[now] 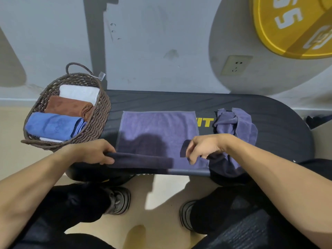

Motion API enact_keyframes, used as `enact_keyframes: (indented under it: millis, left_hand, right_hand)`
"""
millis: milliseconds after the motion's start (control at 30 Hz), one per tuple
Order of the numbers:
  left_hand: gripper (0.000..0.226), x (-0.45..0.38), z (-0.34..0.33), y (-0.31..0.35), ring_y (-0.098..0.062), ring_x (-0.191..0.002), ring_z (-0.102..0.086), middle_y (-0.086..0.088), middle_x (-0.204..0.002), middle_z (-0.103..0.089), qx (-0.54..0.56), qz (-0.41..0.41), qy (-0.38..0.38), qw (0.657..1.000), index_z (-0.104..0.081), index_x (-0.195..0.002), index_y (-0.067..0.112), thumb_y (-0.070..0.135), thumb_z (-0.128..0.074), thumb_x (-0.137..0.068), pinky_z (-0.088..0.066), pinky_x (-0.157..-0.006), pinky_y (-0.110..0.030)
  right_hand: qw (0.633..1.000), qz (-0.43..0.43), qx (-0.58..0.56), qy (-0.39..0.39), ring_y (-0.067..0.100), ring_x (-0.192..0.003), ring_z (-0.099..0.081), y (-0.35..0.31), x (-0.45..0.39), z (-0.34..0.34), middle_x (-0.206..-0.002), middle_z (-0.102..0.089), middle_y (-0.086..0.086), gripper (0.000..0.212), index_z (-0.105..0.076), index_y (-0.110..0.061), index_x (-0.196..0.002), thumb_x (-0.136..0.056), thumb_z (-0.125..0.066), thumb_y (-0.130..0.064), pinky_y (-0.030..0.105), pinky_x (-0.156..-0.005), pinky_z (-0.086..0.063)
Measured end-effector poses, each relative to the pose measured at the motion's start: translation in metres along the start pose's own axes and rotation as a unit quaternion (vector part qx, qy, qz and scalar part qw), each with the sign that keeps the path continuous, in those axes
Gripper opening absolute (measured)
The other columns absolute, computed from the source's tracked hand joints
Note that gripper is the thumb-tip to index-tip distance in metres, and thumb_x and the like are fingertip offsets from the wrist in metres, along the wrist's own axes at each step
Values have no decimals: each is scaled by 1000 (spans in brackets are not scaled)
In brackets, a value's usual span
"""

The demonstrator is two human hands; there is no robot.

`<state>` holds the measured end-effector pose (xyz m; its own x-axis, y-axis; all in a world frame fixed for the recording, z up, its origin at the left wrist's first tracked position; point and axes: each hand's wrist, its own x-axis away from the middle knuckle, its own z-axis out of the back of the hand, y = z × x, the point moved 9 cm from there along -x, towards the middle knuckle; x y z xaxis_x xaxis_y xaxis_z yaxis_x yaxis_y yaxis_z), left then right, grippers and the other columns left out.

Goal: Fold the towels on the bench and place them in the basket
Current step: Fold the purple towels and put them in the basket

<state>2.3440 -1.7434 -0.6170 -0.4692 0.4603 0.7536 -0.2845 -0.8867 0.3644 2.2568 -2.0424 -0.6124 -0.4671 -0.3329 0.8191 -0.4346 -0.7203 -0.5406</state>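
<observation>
Presently on the worktop (179, 101), a dark padded surface with yellow lettering partly covered:

Item 1, purple towel (158, 130): spread flat across the middle of the worktop, its near edge lifted and turned over along the near rim. The left hand (97, 152) grips the near-left corner, fingers curled round the rolled edge. The right hand (203, 146) pinches the near-right part of the same edge, fingers curled down onto the cloth.

Item 2, crumpled purple towel (235, 123): unfolded, bunched in a heap at the right of the worktop, just beside the spread towel's far-right corner. More purple cloth trails down by the right forearm at the near rim; whether it belongs to this heap cannot be told.

Item 3, wicker basket (100, 112): brown woven, with a loop handle at the far side, at the left end of the worktop. Contents, far to near: a white towel (79, 93), a brown towel (66, 106), a blue towel (52, 125), all rolled or folded and lying side by side.

Surroundings: grey wall (143, 42) behind; wall socket (236, 65) at right; yellow weight plate (294, 24) at upper right; the person's dark trousers and shoes (119, 200) on the pale floor below
</observation>
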Motion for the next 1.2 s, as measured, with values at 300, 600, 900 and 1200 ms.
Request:
enact_keyframes:
  millis: [300,600,900,1200]
  left_hand:
    - [17,-29,7,-23,-20,-91,-72,-12,-103,-75,556,3,189,810,-69,-105,6,16,-65,-92,-57,-74,-31]
    - [11,-36,4,-30,-15,-80,-71,1,-85,-75,292,31,232,927,-61,-99,24,14,-64,-93,-56,-64,-36]
    - [25,-29,11,-24,-20,-89,-72,-9,-98,-76,470,-30,175,864,-61,-117,17,3,-51,-99,-58,-62,-34]
    - [9,-62,14,-56,-18,-77,-69,-6,-93,-74,553,71,262,788,-68,-100,14,17,-61,-96,-52,-65,-32]
  right_hand:
    - [934,38,-350,56,18,-98,-71,36,-11,34,-111,-73,6,33,-72,-10,-102,-71,-83,-13,24,-73,-57]
    - [958,11,-277,67,31,-78,-68,39,-7,29,-91,-71,18,24,-67,3,-110,-87,-70,-3,36,-69,-61]
    - [973,14,-218,68,18,-57,-56,27,-5,54,-67,-42,8,26,-48,-12,-82,-85,-74,-6,31,-62,-60]
    - [919,-50,-296,256,14,-51,-52,52,-31,75,-68,-49,5,16,-55,-10,-87,-93,-67,-19,38,-66,-62]
